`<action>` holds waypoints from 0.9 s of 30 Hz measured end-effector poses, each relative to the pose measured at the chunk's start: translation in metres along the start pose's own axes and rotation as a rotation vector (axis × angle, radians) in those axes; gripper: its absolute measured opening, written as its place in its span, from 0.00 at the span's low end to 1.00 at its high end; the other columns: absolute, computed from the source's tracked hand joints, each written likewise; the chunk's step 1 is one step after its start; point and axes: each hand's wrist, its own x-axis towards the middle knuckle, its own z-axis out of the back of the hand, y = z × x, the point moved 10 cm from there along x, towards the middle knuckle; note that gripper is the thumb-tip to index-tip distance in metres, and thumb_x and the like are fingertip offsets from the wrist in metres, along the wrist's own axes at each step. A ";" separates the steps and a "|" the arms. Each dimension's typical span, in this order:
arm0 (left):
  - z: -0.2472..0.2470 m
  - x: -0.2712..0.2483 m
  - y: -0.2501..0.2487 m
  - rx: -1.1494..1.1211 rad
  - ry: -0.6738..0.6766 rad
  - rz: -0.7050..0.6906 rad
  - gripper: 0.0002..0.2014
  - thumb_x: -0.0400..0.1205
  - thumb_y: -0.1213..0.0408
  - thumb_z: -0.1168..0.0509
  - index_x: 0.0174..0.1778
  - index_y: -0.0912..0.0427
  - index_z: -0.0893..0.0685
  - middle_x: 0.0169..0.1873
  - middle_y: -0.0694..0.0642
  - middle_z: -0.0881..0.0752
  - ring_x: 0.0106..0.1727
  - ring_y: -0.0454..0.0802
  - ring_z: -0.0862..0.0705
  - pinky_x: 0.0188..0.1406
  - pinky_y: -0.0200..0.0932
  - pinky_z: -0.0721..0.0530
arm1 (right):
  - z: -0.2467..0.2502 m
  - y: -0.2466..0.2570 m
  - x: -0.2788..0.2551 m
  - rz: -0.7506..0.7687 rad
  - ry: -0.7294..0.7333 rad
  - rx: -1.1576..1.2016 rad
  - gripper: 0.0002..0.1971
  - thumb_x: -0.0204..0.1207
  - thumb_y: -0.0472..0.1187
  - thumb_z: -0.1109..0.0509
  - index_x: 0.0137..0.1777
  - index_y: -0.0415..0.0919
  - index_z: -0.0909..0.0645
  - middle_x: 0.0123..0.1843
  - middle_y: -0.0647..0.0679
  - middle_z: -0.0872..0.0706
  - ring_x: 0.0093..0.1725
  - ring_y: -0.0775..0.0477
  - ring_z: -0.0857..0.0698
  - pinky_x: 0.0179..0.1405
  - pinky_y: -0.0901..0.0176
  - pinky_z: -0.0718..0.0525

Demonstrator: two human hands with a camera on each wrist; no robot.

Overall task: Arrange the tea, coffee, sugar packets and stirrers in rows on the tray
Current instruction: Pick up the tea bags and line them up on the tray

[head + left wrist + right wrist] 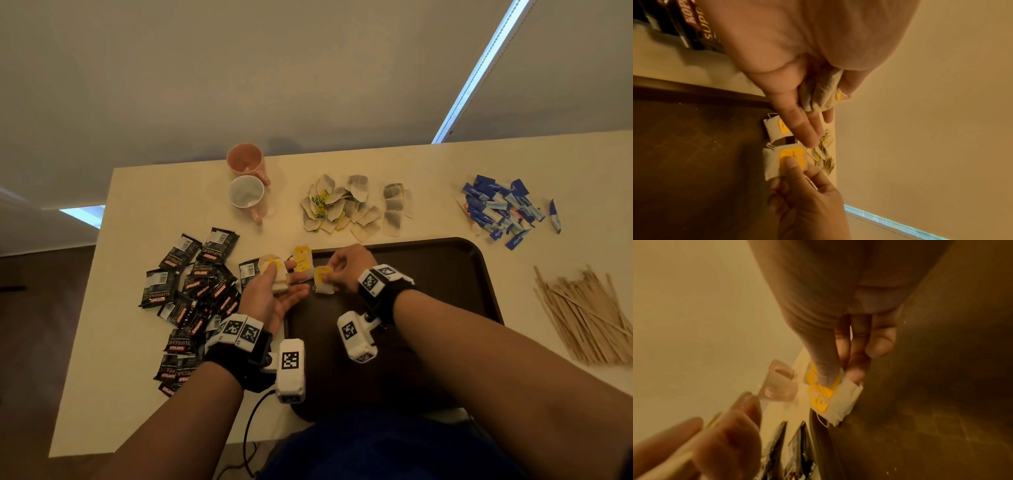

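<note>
Cream table (428, 164) w/ dark brown tray (445, 274) at its near edge. Right hand (346, 263) pinches a yellow-tagged tea bag (323, 279) at the tray's far-left corner, beside another tea bag (301, 263) lying there. Left hand (274, 294) grips a small stack of tea bags (274, 274) under its thumb, fingers straight. Coffee sachets (195, 284) lie along the left edge; loose tea bags (349, 205), sugar packets (500, 209) & stirrers (589, 315) lie far and right.

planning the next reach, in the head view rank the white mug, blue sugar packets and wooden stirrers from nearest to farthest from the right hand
From the right hand, at the tray's far left corner:
1. White mug, beyond it and to the left, nearest.
2. Blue sugar packets, far right of the table.
3. Wooden stirrers, right edge beside the tray, farthest.
</note>
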 end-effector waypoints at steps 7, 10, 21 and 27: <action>0.008 0.010 -0.008 -0.006 -0.009 0.001 0.20 0.92 0.56 0.49 0.53 0.66 0.16 0.39 0.64 0.11 0.33 0.55 0.11 0.35 0.43 0.09 | -0.032 0.006 0.029 -0.062 -0.009 -0.007 0.07 0.69 0.40 0.19 0.43 0.45 0.15 0.39 0.51 0.12 0.38 0.53 0.13 0.41 0.64 0.15; 0.010 0.013 -0.011 -0.014 -0.017 0.002 0.20 0.92 0.56 0.49 0.53 0.66 0.16 0.38 0.64 0.10 0.34 0.55 0.11 0.35 0.44 0.09 | -0.028 0.012 0.035 -0.034 -0.092 -0.029 0.07 0.69 0.41 0.19 0.44 0.44 0.13 0.33 0.56 0.19 0.40 0.54 0.18 0.35 0.69 0.24; 0.012 0.016 -0.007 -0.022 -0.033 0.034 0.21 0.92 0.56 0.49 0.54 0.66 0.16 0.39 0.64 0.10 0.35 0.56 0.12 0.34 0.43 0.09 | -0.030 -0.003 0.041 -0.123 -0.114 -0.092 0.19 0.68 0.49 0.18 0.53 0.38 0.13 0.50 0.47 0.10 0.46 0.53 0.13 0.50 0.61 0.13; 0.016 0.018 -0.008 -0.039 -0.043 0.031 0.21 0.92 0.55 0.49 0.55 0.67 0.16 0.39 0.63 0.10 0.37 0.56 0.12 0.36 0.43 0.09 | -0.034 -0.001 0.043 -0.129 -0.097 -0.001 0.16 0.65 0.48 0.16 0.46 0.39 0.12 0.44 0.45 0.08 0.44 0.49 0.09 0.51 0.51 0.10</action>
